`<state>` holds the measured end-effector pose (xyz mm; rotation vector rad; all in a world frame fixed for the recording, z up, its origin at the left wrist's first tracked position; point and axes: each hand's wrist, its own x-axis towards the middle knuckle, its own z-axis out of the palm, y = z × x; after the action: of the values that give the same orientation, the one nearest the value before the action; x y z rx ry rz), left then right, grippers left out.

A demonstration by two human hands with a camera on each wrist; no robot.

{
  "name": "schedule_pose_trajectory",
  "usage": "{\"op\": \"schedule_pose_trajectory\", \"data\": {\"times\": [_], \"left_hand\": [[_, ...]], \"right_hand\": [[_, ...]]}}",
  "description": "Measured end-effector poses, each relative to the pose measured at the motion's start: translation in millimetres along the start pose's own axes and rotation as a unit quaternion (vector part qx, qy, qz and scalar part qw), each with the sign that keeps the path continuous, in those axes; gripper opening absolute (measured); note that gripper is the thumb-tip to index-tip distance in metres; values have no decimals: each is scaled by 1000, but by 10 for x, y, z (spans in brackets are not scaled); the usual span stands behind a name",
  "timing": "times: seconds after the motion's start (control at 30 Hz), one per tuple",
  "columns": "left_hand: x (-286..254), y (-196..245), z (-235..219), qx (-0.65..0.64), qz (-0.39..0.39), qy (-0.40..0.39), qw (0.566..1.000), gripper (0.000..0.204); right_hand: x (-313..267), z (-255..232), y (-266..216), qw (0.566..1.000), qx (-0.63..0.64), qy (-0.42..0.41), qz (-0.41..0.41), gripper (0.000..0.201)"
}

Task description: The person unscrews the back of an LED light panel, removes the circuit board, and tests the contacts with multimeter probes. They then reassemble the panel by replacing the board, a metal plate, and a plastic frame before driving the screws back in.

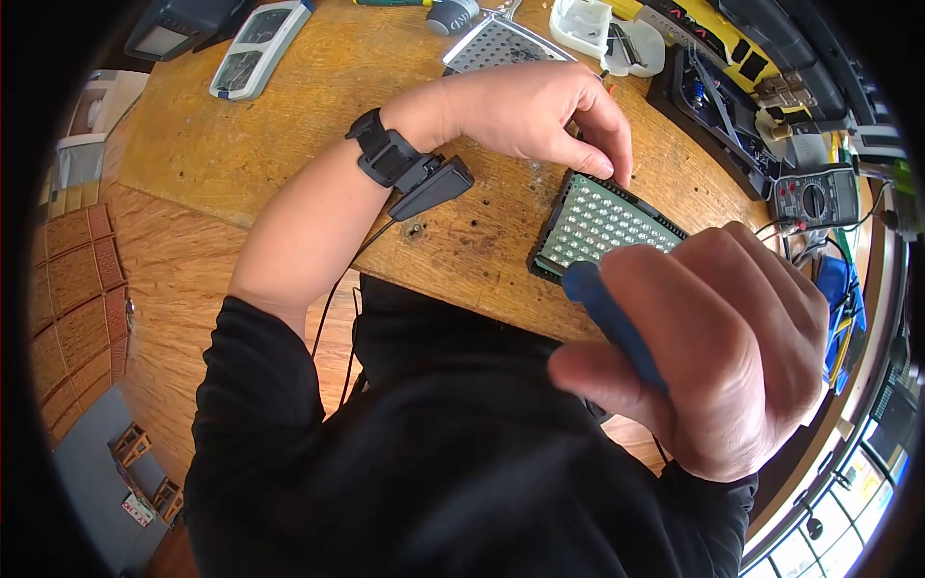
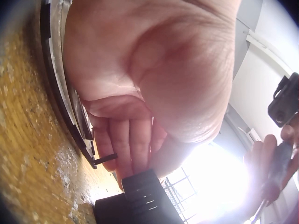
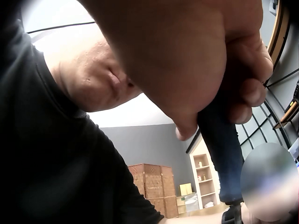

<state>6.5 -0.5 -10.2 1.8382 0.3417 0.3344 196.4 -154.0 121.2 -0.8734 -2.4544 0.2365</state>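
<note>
A panel of small clear LEDs [image 1: 617, 220] in a black frame lies on the wooden bench near its front edge. At its far corner the thumb and a finger of my left hand [image 1: 540, 111] grip the black rim; the left wrist view shows a black slotted part [image 2: 145, 198] of it by the fingertips. My right hand [image 1: 742, 337] is raised over the panel's near side, its fingers curled round the blue handle of a screwdriver [image 1: 617, 318]. In the right wrist view the dark blue handle [image 3: 222, 154] points down, with a metal shaft [image 3: 237, 214] below it.
Behind the left hand lies a perforated metal plate [image 1: 506, 46] with a pale rim. White trays [image 1: 581, 24] stand at the back. A multimeter [image 1: 815, 199] with leads and a black tool tray [image 1: 713, 125] are at the right. A grey-white case [image 1: 258, 50] sits back left.
</note>
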Motion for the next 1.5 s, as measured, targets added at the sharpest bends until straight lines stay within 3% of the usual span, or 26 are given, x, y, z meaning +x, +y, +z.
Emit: {"op": "schedule_pose_trajectory", "data": {"times": [0.1, 0.2, 0.43, 0.5, 0.57, 0.63, 0.67, 0.77, 0.8, 0.83, 0.9, 0.93, 0.97, 1.07, 1.17, 1.3, 1.37, 1.4, 1.5], "left_hand": [[5, 1, 4, 2, 3, 1, 1000, 16], [-7, -5, 0, -10, 2, -2, 1000, 16], [-4, 25, -7, 8, 5, -1, 1000, 16], [-10, 45, -10, 12, 4, -1, 1000, 16], [-14, 53, -8, 4, -5, -1, 1000, 17], [-1, -10, -1, -3, 5, 0, 1000, 17], [7, -40, 0, -10, 16, -1, 1000, 18], [-1, -31, -4, -3, 16, -1, 1000, 18], [-5, -28, -2, -3, 15, -1, 1000, 18], [-8, -25, 3, -4, 10, 7, 1000, 18], [-12, -13, 3, -5, 5, 14, 1000, 18], [-13, 3, -8, -5, 6, 6, 1000, 18], [-13, 11, -15, -5, 7, -1, 1000, 18], [-7, -33, 16, -17, 7, 14, 1000, 18], [-14, 27, -20, 29, 6, 2, 1000, 18], [-6, 20, -13, 16, 15, 1, 1000, 18], [0, -8, -4, 12, 24, 3, 1000, 18], [-4, -2, -5, 12, 24, 3, 1000, 18], [-22, 48, -13, 16, 5, 4, 1000, 18]], "right_hand": [[17, 23, 64, 998, 58, 6, -16, 44], [39, -96, 54, 992, 107, -61, -23, 30], [112, -168, 54, 983, 155, -92, -21, 22], [122, -143, -11, 990, 110, -83, 20, 24], [158, -187, 4, 985, 134, -104, 5, 32], [60, -86, -7, 970, 231, -70, 16, 34], [11, 67, 176, 957, 279, -41, -65, 31], [80, -68, 194, 974, 211, -61, -62, 36], [115, -98, 202, 982, 165, -53, -78, 52], [81, 14, 216, 986, 145, 26, -72, 64], [-1, -144, 83, 994, 71, -26, 80, 68], [-22, -175, 1, 989, 50, -31, 139, 57], [-22, -137, 41, 989, 50, -30, 139, 57], [28, -20, 254, 993, 116, 12, -29, 48], [131, -178, 78, 988, 133, -80, 5, 40], [159, -160, 9, 978, 194, -76, 18, 35], [191, -227, 48, 967, 215, -134, -11, 44], [161, -188, 76, 967, 215, -134, -12, 44], [67, -31, 301, 978, 208, -24, -25, 67]]}}
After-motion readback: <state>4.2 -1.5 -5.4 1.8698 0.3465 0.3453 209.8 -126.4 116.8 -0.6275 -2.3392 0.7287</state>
